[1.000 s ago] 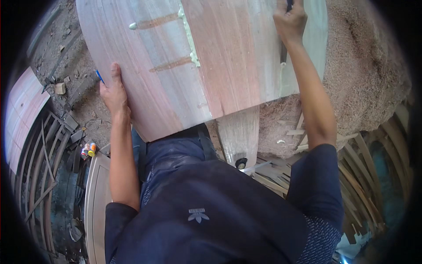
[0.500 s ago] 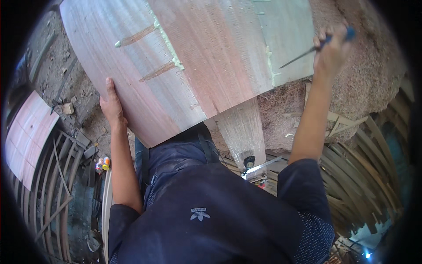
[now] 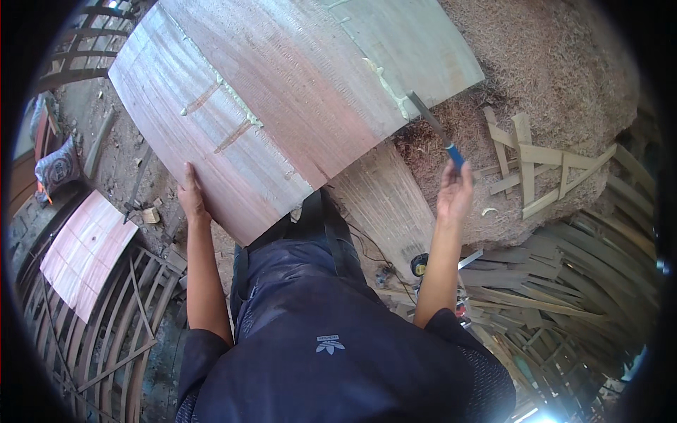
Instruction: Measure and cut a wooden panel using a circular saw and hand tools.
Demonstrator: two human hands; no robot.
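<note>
A wide wooden panel (image 3: 282,106) made of joined pinkish and pale boards lies before me, tilted across the view. Pale green filler (image 3: 386,83) runs along its seams in lumpy lines. My left hand (image 3: 192,196) grips the panel's near left edge, thumb on top and the other fingers hidden beneath. Off the panel's near right edge, my right hand (image 3: 455,192) holds a flat-bladed tool (image 3: 431,118) by its blue handle, fingers loosely about the handle's end. The blade points up and away, its tip by the filler at the panel's edge. Whether it touches is unclear.
Under the panel, a rough plank (image 3: 384,194) slopes toward me. A round black-and-yellow object (image 3: 419,264) sits at its near end. Wood shavings (image 3: 550,84) heap up at right, with a slat frame (image 3: 523,166) on them. Another panel (image 3: 88,254) rests on slats at left.
My right hand has come down and left, and the tool's blade has swung from pointing down-left to pointing up and away. The panel sits turned slightly in view, still in my left hand.
</note>
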